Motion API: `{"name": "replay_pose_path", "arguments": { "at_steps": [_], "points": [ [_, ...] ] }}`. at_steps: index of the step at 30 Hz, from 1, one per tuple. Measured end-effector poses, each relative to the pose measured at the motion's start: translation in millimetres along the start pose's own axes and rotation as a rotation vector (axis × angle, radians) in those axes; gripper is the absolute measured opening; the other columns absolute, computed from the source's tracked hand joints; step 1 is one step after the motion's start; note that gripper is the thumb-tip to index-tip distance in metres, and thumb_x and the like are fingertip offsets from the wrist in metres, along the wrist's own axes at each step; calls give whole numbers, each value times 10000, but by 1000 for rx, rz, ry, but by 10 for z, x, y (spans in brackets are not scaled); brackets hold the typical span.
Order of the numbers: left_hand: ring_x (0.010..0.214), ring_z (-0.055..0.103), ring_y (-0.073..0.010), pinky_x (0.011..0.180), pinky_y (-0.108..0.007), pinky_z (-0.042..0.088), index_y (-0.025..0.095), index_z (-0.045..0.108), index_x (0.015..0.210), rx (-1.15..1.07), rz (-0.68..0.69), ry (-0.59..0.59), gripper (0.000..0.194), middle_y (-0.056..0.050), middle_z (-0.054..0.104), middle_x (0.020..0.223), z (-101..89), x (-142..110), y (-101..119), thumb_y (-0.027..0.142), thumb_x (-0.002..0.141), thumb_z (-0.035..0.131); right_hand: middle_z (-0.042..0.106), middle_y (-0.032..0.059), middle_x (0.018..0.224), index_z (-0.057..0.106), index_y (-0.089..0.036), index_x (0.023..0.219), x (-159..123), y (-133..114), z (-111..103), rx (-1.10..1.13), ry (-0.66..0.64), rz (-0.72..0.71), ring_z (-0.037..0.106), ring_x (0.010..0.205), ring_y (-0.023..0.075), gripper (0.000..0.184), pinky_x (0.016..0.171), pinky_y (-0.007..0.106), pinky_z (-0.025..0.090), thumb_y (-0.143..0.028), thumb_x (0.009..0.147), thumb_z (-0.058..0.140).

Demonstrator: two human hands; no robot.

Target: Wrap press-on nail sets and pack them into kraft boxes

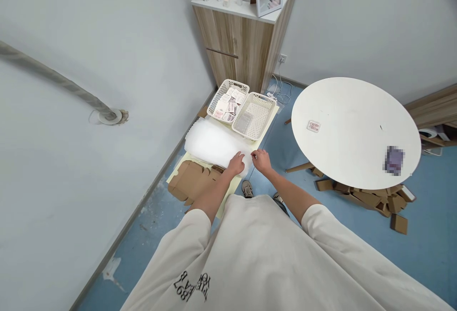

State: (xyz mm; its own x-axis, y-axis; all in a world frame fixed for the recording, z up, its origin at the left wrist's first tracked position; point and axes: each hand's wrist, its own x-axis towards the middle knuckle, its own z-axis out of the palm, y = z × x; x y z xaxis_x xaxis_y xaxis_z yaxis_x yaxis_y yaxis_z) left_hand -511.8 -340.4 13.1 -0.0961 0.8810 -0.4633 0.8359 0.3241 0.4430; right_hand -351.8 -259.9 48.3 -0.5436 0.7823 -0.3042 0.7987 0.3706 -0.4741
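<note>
A stack of thin white sheets, like packing foam (210, 140), lies on a low pale-yellow surface in front of me. At the near right end of the stack, my left hand (235, 163) rests with its fingers bent together on the sheet edge. My right hand (262, 160) is just to the right, thumb and fingers pinched at the corner of a thin translucent sheet. Flattened brown cardboard boxes (187, 180) lie to the near left. Beyond the stack are a white basket of printed cards (227, 82) and another basket with clear plastic pieces (266, 97).
A round white table (353, 111) stands at right, bearing a small printed case (313, 126) and a blurred-out item (393, 160). Small brown boxes (371, 199) are heaped on the floor below it. A wooden cabinet (237, 40) and wall stand ahead; cables (282, 93) lie nearby.
</note>
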Motion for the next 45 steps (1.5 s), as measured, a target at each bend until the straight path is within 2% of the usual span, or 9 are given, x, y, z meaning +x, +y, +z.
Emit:
{"name": "replay_pose_path", "arguments": {
  "at_steps": [5, 11, 16, 21, 26, 31, 36, 41, 45],
  "points": [
    [1506, 295, -257, 1206, -405, 311, 150, 417, 1496, -35, -2, -5, 579, -131, 241, 1655, 0, -10, -41, 165, 918, 449, 618, 122, 1224, 574, -237, 1408, 13, -54, -21, -66, -32, -8, 532, 1119, 277, 483, 938, 356, 404, -172, 955, 422],
    [1494, 322, -272, 1189, -406, 329, 165, 415, 1497, -46, -21, -17, 582, -127, 254, 1651, 4, -34, -85, 183, 917, 460, 608, 107, 1159, 611, -227, 1324, 14, -87, -41, -50, 1, -78, 580, 1011, 229, 427, 833, 304, 413, -131, 963, 403],
    [1472, 360, -272, 1165, -405, 359, 178, 433, 1482, -49, -19, -6, 573, -122, 279, 1642, 11, -47, -98, 179, 910, 469, 608, 92, 1076, 693, -218, 1124, 24, -90, -35, -42, -2, -78, 564, 946, 215, 317, 803, 301, 397, -145, 958, 433],
    [1435, 399, -276, 1155, -412, 367, 172, 476, 1437, -44, -4, 54, 535, -129, 349, 1595, 8, -54, -94, 151, 902, 467, 594, 103, 1088, 713, -214, 1012, 6, -112, -53, -52, 110, -114, 517, 1016, 254, 241, 860, 345, 383, -155, 898, 509],
    [1247, 541, -272, 1064, -418, 440, 180, 538, 1314, -74, 17, 198, 434, -131, 518, 1384, -52, -61, -29, 113, 893, 458, 634, 81, 1043, 633, -201, 979, 21, -178, -175, 190, 231, -178, 555, 982, 228, 208, 883, 342, 408, -166, 871, 459],
    [1227, 530, -274, 1017, -427, 457, 180, 495, 1279, -134, 46, 399, 352, -143, 513, 1324, -181, -57, 173, 152, 930, 468, 660, 32, 925, 561, -235, 985, 77, -214, -433, 437, 345, -98, 583, 827, 197, 179, 776, 309, 428, -232, 875, 420],
    [1334, 465, -288, 1056, -454, 434, 181, 409, 1386, -186, 134, 512, 456, -173, 436, 1442, -296, 29, 483, 158, 935, 467, 665, 35, 930, 546, -242, 1021, 108, -129, -801, 528, 466, -86, 587, 805, 188, 208, 776, 309, 439, -233, 874, 398],
    [1454, 331, -326, 1115, -505, 384, 177, 293, 1518, -171, 150, 521, 600, -186, 289, 1592, -368, 188, 887, 214, 945, 466, 680, 64, 1002, 632, -224, 887, 110, 183, -1153, 528, 584, -107, 614, 941, 208, 288, 901, 352, 464, -180, 823, 355],
    [1470, 313, -325, 1125, -504, 378, 170, 229, 1562, -132, 225, 492, 661, -180, 243, 1626, -383, 346, 1282, 228, 943, 453, 721, 63, 1047, 722, -217, 898, 86, 604, -1366, 559, 596, -11, 633, 1015, 228, 365, 990, 387, 468, -197, 809, 369]
  ]
}}
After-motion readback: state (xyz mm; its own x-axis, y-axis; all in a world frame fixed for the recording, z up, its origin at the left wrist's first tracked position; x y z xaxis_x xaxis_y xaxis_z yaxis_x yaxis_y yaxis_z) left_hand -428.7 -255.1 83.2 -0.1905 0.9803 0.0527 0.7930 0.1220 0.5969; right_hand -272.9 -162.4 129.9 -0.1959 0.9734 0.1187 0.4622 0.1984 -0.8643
